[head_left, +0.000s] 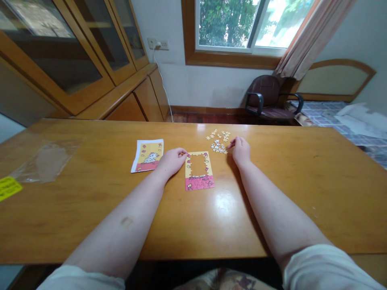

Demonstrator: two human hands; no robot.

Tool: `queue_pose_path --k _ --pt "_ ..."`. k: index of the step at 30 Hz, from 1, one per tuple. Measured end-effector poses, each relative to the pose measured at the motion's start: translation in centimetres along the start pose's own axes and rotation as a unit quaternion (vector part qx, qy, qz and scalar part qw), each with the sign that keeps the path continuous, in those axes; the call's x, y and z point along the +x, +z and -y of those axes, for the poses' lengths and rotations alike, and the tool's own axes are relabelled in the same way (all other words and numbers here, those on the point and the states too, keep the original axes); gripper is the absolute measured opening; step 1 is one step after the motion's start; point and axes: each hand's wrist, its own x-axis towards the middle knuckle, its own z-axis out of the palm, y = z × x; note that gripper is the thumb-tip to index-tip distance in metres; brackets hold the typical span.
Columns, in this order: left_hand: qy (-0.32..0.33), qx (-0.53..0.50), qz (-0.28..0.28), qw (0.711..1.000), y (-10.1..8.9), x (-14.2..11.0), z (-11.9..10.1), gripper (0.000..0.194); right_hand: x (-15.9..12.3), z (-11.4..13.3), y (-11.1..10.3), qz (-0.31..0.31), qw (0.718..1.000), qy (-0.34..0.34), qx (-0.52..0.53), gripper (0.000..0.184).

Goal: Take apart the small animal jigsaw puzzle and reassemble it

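Note:
A partly assembled jigsaw puzzle [199,182] lies flat on the table, with a yellow border, a pink lower band and a gap in the middle where the wood shows. At its upper left corner, the closed fingertips of my left hand [173,162] touch the edge; anything between them is too small to make out. My right hand [241,150] rests beside a cluster of loose puzzle pieces [218,146], fingers curled together; what they pinch, if anything, is hidden. Farther back lie yellowish loose pieces [225,135]. A picture sheet [144,164] showing a white animal is left of the puzzle, partly behind my left hand.
The wooden table [302,181] spans the view. On its left side lie a clear plastic bag [50,159] and a yellow label [9,188]. Beyond the table stand a cabinet [121,76], an office chair [269,96] and a bed [320,114].

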Motion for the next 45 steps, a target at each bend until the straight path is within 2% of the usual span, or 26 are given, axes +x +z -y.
queue_pose_path --k 25,45 --pt "0.008 -0.003 0.001 1.0 -0.05 0.0 0.1 0.028 -0.41 0.72 -0.1 0.019 1.0 -0.004 0.003 0.028" --pt "0.001 -0.001 0.006 1.0 -0.05 0.01 -0.09 0.031 -0.59 1.01 -0.09 0.041 0.998 -0.041 -0.022 0.032"
